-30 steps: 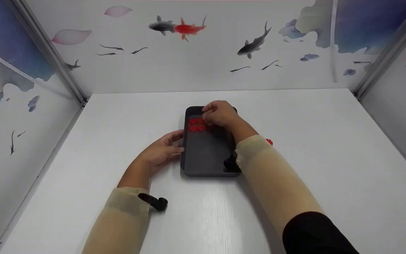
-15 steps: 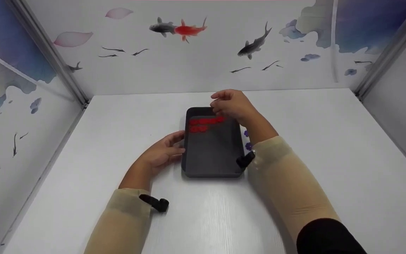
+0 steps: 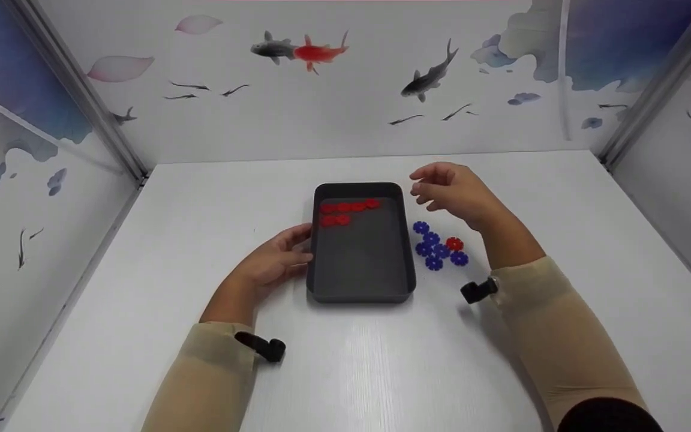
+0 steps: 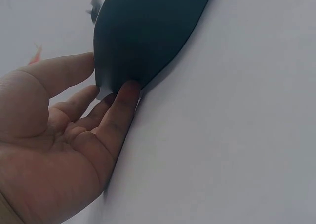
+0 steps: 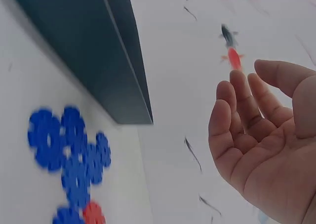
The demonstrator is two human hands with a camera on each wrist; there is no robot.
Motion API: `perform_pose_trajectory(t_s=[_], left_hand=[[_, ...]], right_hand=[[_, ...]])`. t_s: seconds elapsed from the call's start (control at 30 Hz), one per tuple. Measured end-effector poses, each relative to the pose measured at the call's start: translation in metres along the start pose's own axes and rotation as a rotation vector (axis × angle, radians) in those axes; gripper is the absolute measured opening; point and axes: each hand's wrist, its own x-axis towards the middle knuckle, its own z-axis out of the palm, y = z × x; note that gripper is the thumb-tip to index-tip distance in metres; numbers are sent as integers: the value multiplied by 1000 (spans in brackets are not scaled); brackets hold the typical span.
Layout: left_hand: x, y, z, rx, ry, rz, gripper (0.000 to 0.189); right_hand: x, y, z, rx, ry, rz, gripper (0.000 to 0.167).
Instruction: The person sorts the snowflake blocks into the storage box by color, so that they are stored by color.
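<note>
A dark grey rectangular tray (image 3: 360,270) lies on the table in the head view. Two rows of red flower-shaped discs (image 3: 344,207) sit in its upper left part. My left hand (image 3: 273,259) touches the tray's left side with its fingertips, and the left wrist view shows relaxed fingers (image 4: 118,117) against the dark wall. Beyond the tray's upper right corner my right hand (image 3: 456,195) hovers, loosely bent and holding nothing. Just below it, right of the tray, several blue flower-shaped discs (image 3: 434,263) lie in a cluster with one red disc (image 3: 454,243).
White walls (image 3: 345,120) printed with fish stand behind and beside the white table (image 3: 333,366). Metal posts (image 3: 663,84) rise at its back corners. Each wrist carries a small black camera (image 3: 270,349).
My right hand has let go of a red disc at the end of the upper row, then moved out of the tray to the right, uncovering the blue discs. The left hand stays put.
</note>
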Motion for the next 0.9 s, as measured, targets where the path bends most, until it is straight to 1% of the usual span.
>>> perform_pose_trajectory(t_s=[0.1, 0.23, 0.4, 0.5, 0.57, 0.67, 0.9], left_hand=[[0, -1, 1, -1, -1, -3, 73], [0, -1, 2, 2, 4, -2, 72], [0, -1, 3, 10, 8, -4, 72], [-1, 0, 1, 5, 8, -7, 73], [-1, 0, 0, 5, -1, -6, 73], [-1, 1, -1, 5, 0, -4, 74], [-1, 1, -1, 10, 3, 0, 73]], right_hand=[[-11, 9, -14, -43, -10, -1, 31], [-23, 22, -33, -108, -28, 21, 37], [-31, 39, -49, -166, -52, 99, 47], [-31, 48, -53, -179, -69, 143, 51], [-31, 53, -54, -192, -92, 150, 51], [-29, 60, -54, -220, -120, 154, 49], [-23, 76, -52, -258, -139, 200, 46]])
